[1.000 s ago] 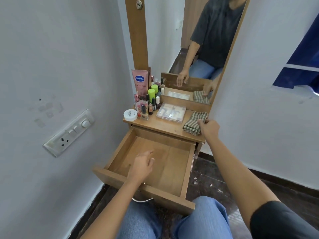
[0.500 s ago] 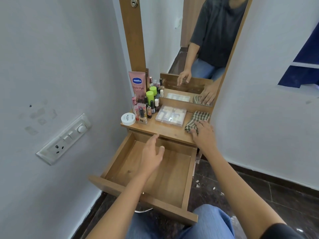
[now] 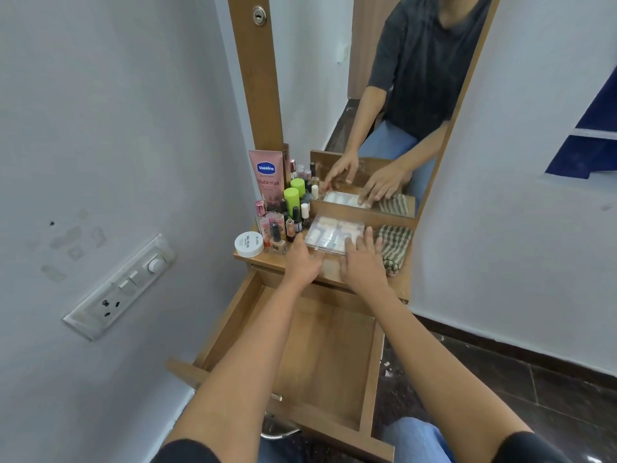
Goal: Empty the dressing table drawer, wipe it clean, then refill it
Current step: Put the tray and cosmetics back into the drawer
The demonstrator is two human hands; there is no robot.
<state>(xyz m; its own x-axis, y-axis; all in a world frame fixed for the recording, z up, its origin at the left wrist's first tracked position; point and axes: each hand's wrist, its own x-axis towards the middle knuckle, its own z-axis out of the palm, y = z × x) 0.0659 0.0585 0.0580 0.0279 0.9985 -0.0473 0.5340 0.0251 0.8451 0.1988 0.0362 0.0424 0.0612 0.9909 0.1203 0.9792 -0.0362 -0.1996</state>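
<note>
Hands moved onto clear box [image 3: 334,232]: left hand [image 3: 304,264] at near-left corner, right hand [image 3: 362,267] near-right, fingers [image 3: 367,242] straight, splayed; cloth [image 3: 395,243] just right, drawer [image 3: 334,355] open.

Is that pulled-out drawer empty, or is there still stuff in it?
Empty, as far as shows: the drawer shows only a bare wood floor, though the arms cover part of it.
</note>
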